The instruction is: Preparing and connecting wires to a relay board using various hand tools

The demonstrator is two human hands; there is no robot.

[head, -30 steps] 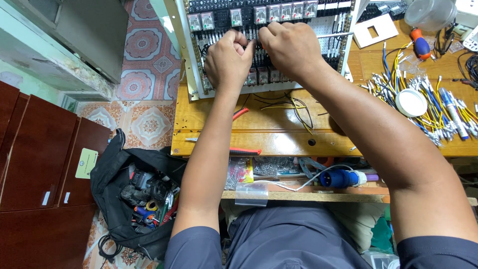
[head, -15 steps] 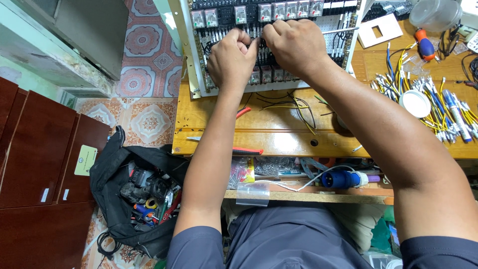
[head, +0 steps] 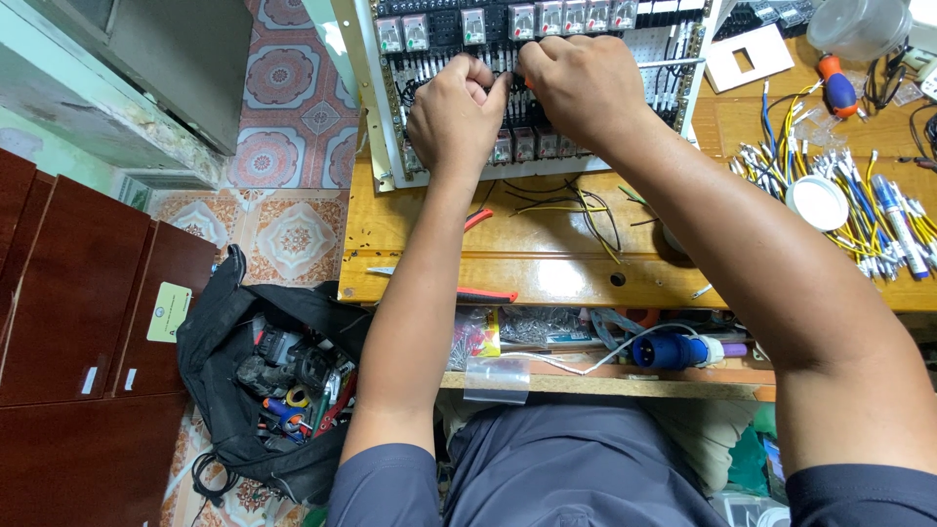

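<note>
A white-framed electrical control panel (head: 390,117) stands on a wooden workbench (head: 547,263), with rows of relays (head: 473,24) along its top and dense wiring below. Both my hands are pressed against its middle, side by side and touching. My left hand (head: 454,112) is curled into a fist with thumb and fingers pinched at the wiring. My right hand (head: 576,83) is curled over the panel just right of it. A small red bit shows between the two hands. What either hand holds is hidden by the fingers.
Loose black and yellow wires (head: 576,205) lie below the panel. Cut wires with ferrules (head: 859,210), a white lid (head: 818,202), a screwdriver (head: 836,83) and a clear tub (head: 859,24) sit at right. A blue plug (head: 669,349) lies on the lower shelf. An open black tool bag (head: 268,381) is on the tiled floor, beside a brown cabinet (head: 78,322).
Both hands stay at the same spot on the panel, the fingers shifting only slightly. The view has drifted a little.
</note>
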